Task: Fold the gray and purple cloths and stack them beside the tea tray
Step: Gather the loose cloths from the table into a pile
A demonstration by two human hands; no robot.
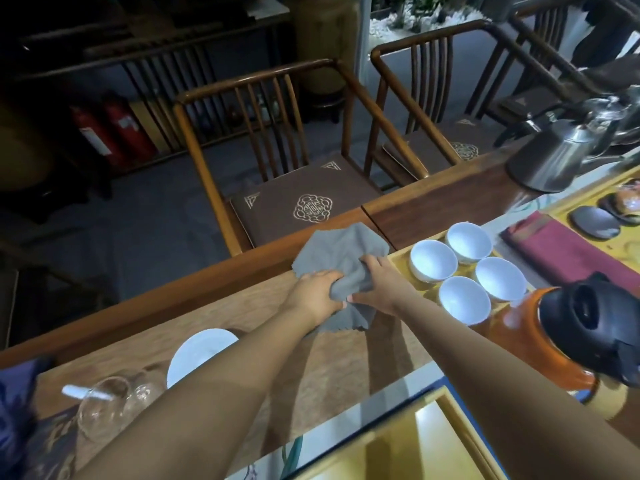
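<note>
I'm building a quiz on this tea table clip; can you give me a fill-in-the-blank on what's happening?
1. Both hands, left hand and right hand, hold the ___ cloth.
2. The wooden tray beside the cloth holds ___ white bowls.
3. The folded red cloth lies to the ___ of the bowls.

Missing words: gray; four; right

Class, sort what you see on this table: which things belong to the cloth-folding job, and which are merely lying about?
Belongs to the job:
crumpled gray cloth, gripped by left hand and right hand
purple cloth at the left edge
yellow wooden tea tray

Lying about:
four white bowls
steel kettle
white plate
folded red cloth
</note>
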